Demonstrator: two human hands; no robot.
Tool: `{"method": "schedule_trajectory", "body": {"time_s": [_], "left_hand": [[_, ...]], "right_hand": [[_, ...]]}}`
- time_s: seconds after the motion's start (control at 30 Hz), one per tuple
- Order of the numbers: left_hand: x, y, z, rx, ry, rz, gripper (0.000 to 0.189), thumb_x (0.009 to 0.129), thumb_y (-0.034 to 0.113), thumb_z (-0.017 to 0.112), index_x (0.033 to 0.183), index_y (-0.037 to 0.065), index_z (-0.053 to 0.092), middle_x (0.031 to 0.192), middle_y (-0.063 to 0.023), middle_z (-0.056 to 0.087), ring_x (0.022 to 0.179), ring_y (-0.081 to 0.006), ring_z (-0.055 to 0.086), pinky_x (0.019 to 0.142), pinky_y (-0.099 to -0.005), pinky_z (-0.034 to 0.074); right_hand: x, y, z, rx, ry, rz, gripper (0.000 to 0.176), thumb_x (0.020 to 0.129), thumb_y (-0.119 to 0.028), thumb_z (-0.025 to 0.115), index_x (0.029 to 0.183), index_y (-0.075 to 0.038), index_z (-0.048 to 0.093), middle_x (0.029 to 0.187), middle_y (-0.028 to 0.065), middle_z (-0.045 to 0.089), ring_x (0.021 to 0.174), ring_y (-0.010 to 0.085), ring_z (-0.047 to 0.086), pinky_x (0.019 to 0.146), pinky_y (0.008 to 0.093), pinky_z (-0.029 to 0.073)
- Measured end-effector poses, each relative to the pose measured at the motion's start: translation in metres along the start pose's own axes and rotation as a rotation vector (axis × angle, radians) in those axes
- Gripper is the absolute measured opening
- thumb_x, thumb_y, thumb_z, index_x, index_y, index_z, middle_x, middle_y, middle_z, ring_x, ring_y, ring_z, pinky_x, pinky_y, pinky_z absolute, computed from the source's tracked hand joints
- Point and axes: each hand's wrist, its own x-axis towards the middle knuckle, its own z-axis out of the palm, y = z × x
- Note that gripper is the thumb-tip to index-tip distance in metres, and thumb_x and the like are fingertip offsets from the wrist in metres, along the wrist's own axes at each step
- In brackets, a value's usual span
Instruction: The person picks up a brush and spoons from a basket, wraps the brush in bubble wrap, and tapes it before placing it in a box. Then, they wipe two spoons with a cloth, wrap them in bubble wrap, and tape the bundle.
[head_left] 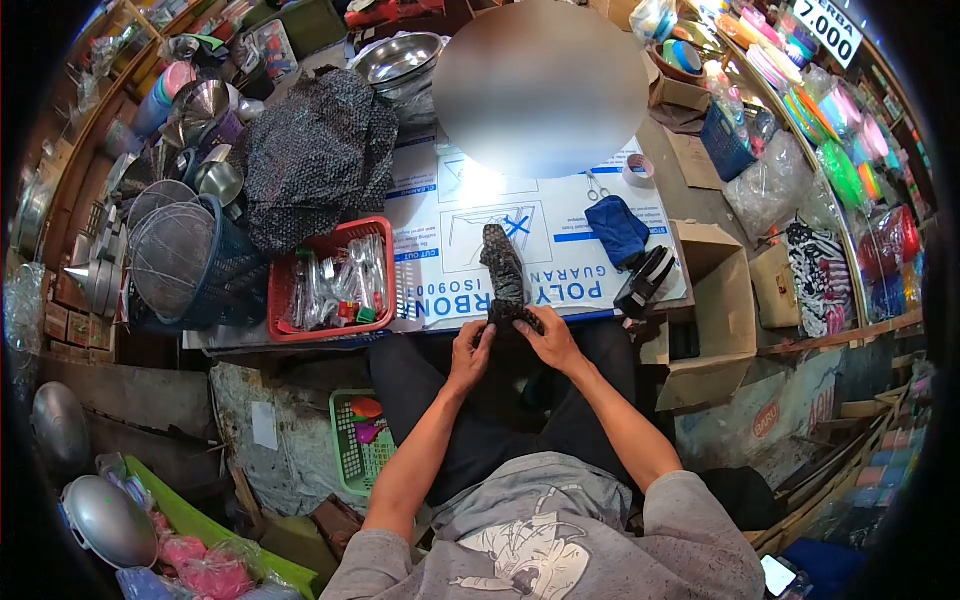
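At the table's point(662, 202) 6 o'clock edge, 1 bubble-wrapped black bundle point(503, 265); near end pinched btwn thumb and fingers of L hand point(470, 352) (7 o'clock) and R hand point(552, 340) (5 o'clock); prob. light, soft-skinned, a bit slippery; core hidden, fragility unclear; best held mid-length, w/o squeezing; clockwise from bundle: 1 pr scissors point(597, 187) and 1 tape roll point(638, 170), 2 o'clock; 1 red basket point(274, 318), 9, contents too jumbled to count; 1 bubble-wrap heap point(320, 150), 10.

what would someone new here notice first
Probably the dark wrapped bundle at the near edge of the white printed sheet, held by the left hand and right hand. Left of it sits a red basket of clear-wrapped items, with heaped black bubble wrap beyond.
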Motion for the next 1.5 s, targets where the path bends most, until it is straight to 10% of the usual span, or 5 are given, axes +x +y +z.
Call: {"method": "schedule_trajectory", "body": {"time_s": [0.63,0.73,0.8,0.9,1.5], "left_hand": [[0.001,0.009,0.01,-0.149,0.034,0.075,0.025,0.1,0.012,0.076,0.12,-0.001,0.072,0.105,-0.0022,0.072,0.094,-0.0104,0.065,0.084,-0.0262,0.052],[0.003,0.01,0.013,-0.136,0.114,-0.013,0.031,0.096,0.018,0.081,0.119,-0.002,0.074,0.1,-0.0061,0.073,0.085,-0.0108,0.065,0.078,-0.0278,0.053],[0.003,0.02,0.008,-0.236,0.092,-0.201,0.033,0.097,0.02,0.081,0.12,-0.002,0.074,0.097,-0.0053,0.075,0.084,-0.011,0.065,0.078,-0.0278,0.053],[0.002,0.024,0.01,-0.212,0.138,-0.135,0.031,0.099,0.019,0.079,0.12,-0.003,0.074,0.095,-0.0038,0.076,0.083,-0.0099,0.066,0.077,-0.0274,0.053],[0.02,0.024,0.004,-0.249,-0.05,-0.241,0.032,0.112,0.027,0.06,0.121,-0.002,0.07,0.102,0.0012,0.068,0.1,-0.0085,0.057,0.09,-0.0269,0.047]], "right_hand": [[0.014,0.006,0.005,0.024,-0.139,-0.154,0.033,0.098,-0.018,0.077,0.126,-0.003,0.067,0.113,0.0102,0.065,0.105,0.0281,0.061,0.094,0.0386,0.05],[0.005,-0.021,0.011,0.428,-0.047,0.094,0.03,0.095,-0.016,0.08,0.118,-0.001,0.068,0.109,0.0104,0.065,0.096,0.0255,0.064,0.087,0.0354,0.053],[-0.005,-0.026,0.019,0.07,0.486,-0.109,0.027,0.092,-0.013,0.083,0.111,-0.001,0.068,0.103,0.0127,0.067,0.09,0.0266,0.068,0.081,0.0346,0.055],[-0.021,-0.021,0.03,-0.021,0.505,-0.181,0.027,0.09,-0.009,0.084,0.111,-0.002,0.068,0.099,0.0103,0.068,0.089,0.02,0.07,0.083,0.0317,0.056],[0.02,0.009,0.035,0.445,0.185,0.186,0.026,0.103,-0.015,0.07,0.124,0.001,0.067,0.11,0.0115,0.077,0.102,0.0148,0.071,0.089,0.0296,0.053]]}}
